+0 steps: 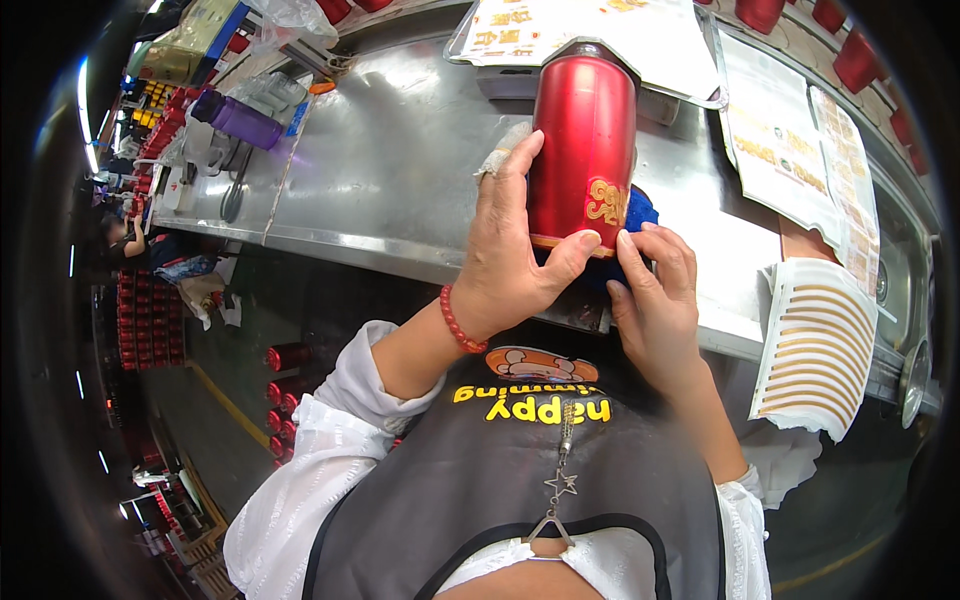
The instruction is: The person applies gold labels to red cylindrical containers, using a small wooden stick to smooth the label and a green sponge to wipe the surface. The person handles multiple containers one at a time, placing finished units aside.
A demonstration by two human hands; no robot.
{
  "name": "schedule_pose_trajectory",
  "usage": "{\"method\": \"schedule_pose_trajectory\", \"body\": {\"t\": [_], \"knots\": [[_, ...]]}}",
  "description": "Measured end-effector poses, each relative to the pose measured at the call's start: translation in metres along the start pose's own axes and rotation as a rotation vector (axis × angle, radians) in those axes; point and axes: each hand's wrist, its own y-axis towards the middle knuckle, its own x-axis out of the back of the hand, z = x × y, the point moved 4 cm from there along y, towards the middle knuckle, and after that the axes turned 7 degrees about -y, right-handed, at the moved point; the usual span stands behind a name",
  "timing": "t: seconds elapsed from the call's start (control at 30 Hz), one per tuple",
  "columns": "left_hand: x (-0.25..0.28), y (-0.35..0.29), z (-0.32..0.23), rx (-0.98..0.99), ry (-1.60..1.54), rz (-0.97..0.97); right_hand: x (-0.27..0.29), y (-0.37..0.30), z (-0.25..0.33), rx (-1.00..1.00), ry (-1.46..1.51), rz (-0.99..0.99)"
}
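Note:
A glossy red metal canister [583, 140] with a dark top end and a gold emblem lies tilted away from me at the worktable's front edge. My left hand [510, 235] grips it from the left, thumb near its lower rim; one finger has a white wrap. A thin gold sticker strip [570, 246] runs along that rim. At its right end, my right hand [655, 285] is closed, index fingertip against the strip and thumb bent below. Blue cloth [642, 208] shows behind the canister. The canister's underside is hidden.
On the right hangs a white sheet of curved gold strips [815, 345], beside sheets of gold stickers [785, 140]. Another sticker sheet lies on a tray [720, 60] at the far side. A purple bottle [237, 118] lies on the metal table [400, 150]. Red canisters [288, 395] stand below left.

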Motion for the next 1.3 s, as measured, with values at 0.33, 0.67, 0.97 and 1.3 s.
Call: {"method": "schedule_pose_trajectory", "body": {"t": [0.33, 0.67, 0.97, 1.3], "knots": [[-0.004, -0.002, -0.004, 0.011, 0.049, 0.004, -0.001, -0.001, -0.001, -0.001, 0.011, -0.007], [-0.007, -0.003, -0.005, -0.004, 0.021, -0.034, -0.001, 0.000, 0.000, -0.003, 0.016, -0.010], [0.007, -0.049, -0.007, -0.496, 0.415, -0.091, 0.000, 0.001, 0.000, -0.012, 0.023, -0.004], [-0.016, -0.029, -0.017, -0.661, 0.424, -0.070, -0.002, 0.002, -0.001, -0.007, -0.030, -0.046]]}}
